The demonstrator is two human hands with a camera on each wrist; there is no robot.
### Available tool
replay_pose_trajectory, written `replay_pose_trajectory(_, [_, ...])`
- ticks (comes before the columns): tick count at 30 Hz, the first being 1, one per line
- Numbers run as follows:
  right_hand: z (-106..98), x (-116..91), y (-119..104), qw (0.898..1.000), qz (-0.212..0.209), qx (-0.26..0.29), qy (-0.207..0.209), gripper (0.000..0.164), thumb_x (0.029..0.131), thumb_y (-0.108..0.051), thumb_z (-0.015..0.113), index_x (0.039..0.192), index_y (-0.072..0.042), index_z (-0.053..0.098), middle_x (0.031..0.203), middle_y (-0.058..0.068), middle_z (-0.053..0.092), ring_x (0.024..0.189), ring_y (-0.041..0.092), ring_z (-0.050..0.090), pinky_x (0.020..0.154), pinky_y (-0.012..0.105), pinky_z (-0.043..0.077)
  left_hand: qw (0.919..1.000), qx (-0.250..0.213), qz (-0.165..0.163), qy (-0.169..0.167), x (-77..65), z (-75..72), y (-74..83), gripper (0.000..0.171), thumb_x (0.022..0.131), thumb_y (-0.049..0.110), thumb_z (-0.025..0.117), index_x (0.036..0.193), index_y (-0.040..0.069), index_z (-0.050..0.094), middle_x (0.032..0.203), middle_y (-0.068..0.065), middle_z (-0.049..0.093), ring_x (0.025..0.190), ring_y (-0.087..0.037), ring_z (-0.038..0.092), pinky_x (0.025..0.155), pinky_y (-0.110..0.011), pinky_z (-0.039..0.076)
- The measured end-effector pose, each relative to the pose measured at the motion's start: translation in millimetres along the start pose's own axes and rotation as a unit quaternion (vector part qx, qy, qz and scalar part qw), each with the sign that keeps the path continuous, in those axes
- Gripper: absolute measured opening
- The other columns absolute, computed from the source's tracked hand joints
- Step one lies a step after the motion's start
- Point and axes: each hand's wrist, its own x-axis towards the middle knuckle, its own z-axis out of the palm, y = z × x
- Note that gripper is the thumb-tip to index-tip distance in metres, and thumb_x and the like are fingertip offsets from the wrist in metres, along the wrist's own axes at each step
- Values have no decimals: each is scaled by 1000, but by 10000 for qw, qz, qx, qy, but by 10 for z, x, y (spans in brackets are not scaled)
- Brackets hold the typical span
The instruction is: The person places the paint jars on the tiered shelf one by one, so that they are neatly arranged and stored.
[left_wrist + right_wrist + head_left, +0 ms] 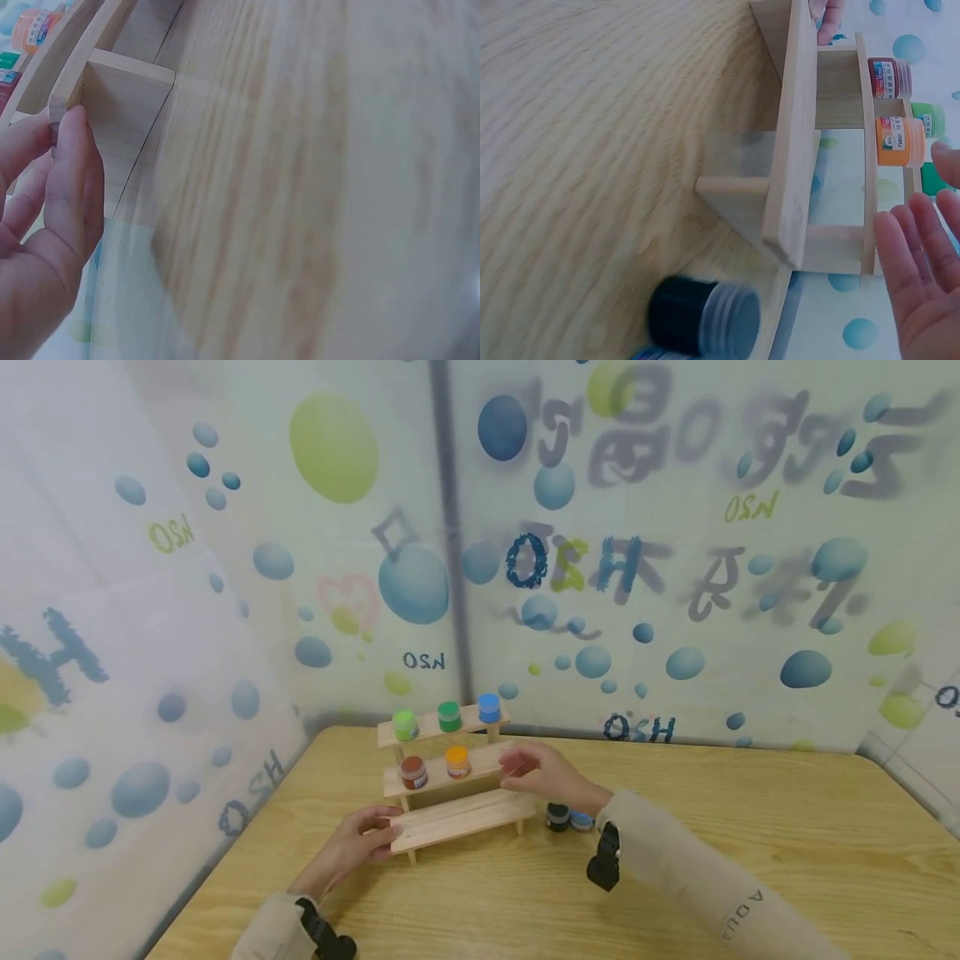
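Observation:
A three-step wooden display rack (465, 822) stands on the table. My left hand (351, 843) pinches the left end of its lowest step between thumb and fingers, which the left wrist view shows close up. Beside the right end of the middle step is my right hand (551, 774), its fingers loosely extended and holding nothing visible; whether they touch the wood I cannot tell. On the middle step sit a brown-red paint jar (413, 773) and an orange paint jar (457, 762). The top step carries light green (405, 725), dark green (449, 717) and blue (489, 708) paint jars.
Right of the rack, under my right forearm, a black paint jar (557, 817) and another blue paint jar (581, 820) stand on the wooden table (712, 843). A curtain (675, 610) with printed bubbles hangs behind the table and along its left side.

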Motion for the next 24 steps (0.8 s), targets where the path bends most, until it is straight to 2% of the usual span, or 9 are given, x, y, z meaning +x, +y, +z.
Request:
replay_pose_trajectory(7, [-235, -312, 139, 9997, -253, -36, -54, 27, 84, -15, 62, 106, -2, 58, 95, 11, 59, 80, 14, 57, 66, 30, 49, 9999, -76, 97, -96, 4, -7, -11, 45, 84, 17, 61, 119, -7, 46, 102, -16, 48, 81, -16, 55, 69, -30, 51])
replay_pose_trajectory(10, [-334, -423, 215, 10000, -69, -22, -2, 25, 84, -14, 62, 106, -2, 58, 95, 14, 59, 81, 15, 57, 68, 29, 49, 9998, -72, 132, -111, 11, -8, -18, 45, 84, 17, 62, 119, -8, 46, 101, -15, 48, 81, -16, 55, 69, -30, 51])
replay_pose_trajectory(15, [-491, -598, 279, 9985, 507, -23, 189, 31, 83, -15, 63, 108, 0, 56, 99, 18, 58, 86, 22, 56, 71, 27, 48, 9998, -30, 173, -139, 21, -11, -35, 46, 84, 18, 62, 119, -8, 47, 100, -15, 49, 80, -16, 55, 68, -29, 51])
replay_pose_trajectory(21, [-643, -783, 385, 9974, 580, -221, 375, 35, 82, -15, 64, 108, 6, 55, 101, 19, 58, 85, 23, 57, 71, 25, 49, 9997, 114, 195, -82, 36, -21, -54, 44, 84, 17, 62, 118, -7, 48, 99, -15, 51, 78, -15, 55, 65, -27, 51])
replay_pose_trajectory(24, [-685, -851, 433, 9962, 650, -319, 493, 35, 82, -17, 65, 108, 4, 55, 100, 20, 58, 85, 22, 57, 70, 24, 49, 9997, 117, 196, -81, 39, -24, -54, 45, 84, 17, 62, 119, -7, 48, 98, -15, 51, 78, -15, 55, 64, -26, 51])
